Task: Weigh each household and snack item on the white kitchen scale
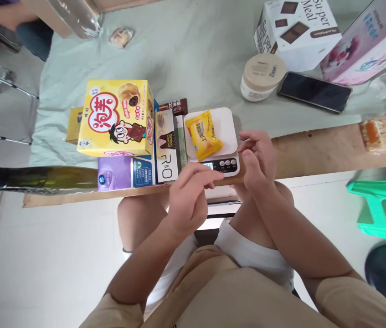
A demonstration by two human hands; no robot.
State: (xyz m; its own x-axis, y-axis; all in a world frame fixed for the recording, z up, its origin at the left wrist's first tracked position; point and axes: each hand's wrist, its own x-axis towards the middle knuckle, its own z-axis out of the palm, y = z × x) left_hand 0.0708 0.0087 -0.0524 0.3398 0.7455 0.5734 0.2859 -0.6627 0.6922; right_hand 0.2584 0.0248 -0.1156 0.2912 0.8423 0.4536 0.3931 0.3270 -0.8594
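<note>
A small white kitchen scale (213, 136) sits at the near edge of the surface (316, 150). A yellow snack packet (203, 135) lies on top of the scale's plate.

The left hand (189, 196) is just in front of the scale, with its fingers stretched out over the little screen. Its grip is loose and holds nothing. The right hand (257, 159) is right beside the scale, on its right side, touching the edge near the buttons. Its grip is half curled and holds nothing too.

Left of the scale stand a dark R&O box (165, 146), a big yellow cartoon snack box (115, 117) and a purple pack (124, 172). Behind the scale, farther away, are a round cream jar (263, 76) and a black phone (314, 92).
</note>
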